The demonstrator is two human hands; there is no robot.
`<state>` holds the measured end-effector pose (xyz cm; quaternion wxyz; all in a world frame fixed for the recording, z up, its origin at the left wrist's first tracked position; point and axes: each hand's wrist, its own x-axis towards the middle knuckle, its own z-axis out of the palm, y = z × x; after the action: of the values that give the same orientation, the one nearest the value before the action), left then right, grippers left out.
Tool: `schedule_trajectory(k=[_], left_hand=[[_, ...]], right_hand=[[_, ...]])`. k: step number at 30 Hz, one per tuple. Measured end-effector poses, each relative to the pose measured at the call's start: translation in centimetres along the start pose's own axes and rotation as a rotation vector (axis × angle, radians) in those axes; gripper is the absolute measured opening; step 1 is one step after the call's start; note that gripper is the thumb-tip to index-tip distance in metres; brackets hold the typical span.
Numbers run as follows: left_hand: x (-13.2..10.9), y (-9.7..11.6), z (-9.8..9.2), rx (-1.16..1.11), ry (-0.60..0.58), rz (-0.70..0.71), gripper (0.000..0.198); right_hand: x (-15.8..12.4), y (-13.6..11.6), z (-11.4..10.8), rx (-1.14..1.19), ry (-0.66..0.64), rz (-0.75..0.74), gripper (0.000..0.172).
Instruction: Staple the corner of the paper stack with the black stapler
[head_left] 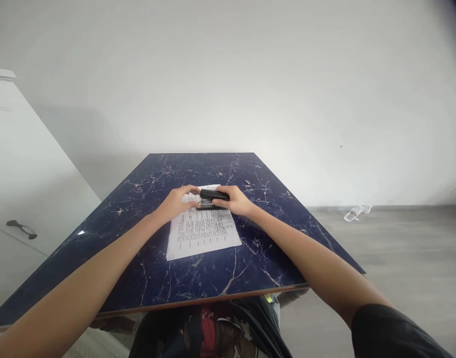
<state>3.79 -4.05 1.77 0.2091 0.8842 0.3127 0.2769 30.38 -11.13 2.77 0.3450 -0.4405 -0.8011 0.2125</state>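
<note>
A black stapler (215, 195) lies lengthwise from side to side over the upper part of a stack of printed paper sheets (203, 236). Its top arm is raised from its base at the left end, with a gap showing between them. My left hand (179, 201) grips that left end, fingers above and thumb below. Around the right end, my right hand (235, 200) is closed, thumb along the near side. The sheets rest on a dark blue marbled table (209, 281), their edges slightly uneven. Fingertips behind the stapler are partly hidden.
A small dark object (247, 182) sits on the table beyond my right hand. To the left stands a white cabinet (30, 164) with a dark handle (21, 229). Clear plastic packaging (357, 213) lies on the floor at right. A pale wall (228, 74) rises behind the table.
</note>
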Motion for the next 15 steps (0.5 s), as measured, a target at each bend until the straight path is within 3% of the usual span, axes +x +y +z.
schedule_trajectory(k=[2, 5, 10, 15], left_hand=[[-0.1, 0.1, 0.1, 0.049, -0.010, -0.031, 0.044], [-0.5, 0.6, 0.9, 0.091, -0.149, 0.023, 0.050], [-0.9, 2.3, 2.6, 0.036, -0.342, 0.138, 0.052], [-1.2, 3.0, 2.9, -0.020, -0.461, 0.125, 0.051]], right_hand=[[-0.3, 0.7, -1.6, -0.030, 0.048, 0.095, 0.033], [-1.1, 2.0, -4.1, -0.151, 0.050, 0.201, 0.031], [-2.3, 3.3, -7.0, -0.240, -0.129, 0.252, 0.025], [-3.0, 3.0, -8.6, -0.158, -0.236, 0.230, 0.036]])
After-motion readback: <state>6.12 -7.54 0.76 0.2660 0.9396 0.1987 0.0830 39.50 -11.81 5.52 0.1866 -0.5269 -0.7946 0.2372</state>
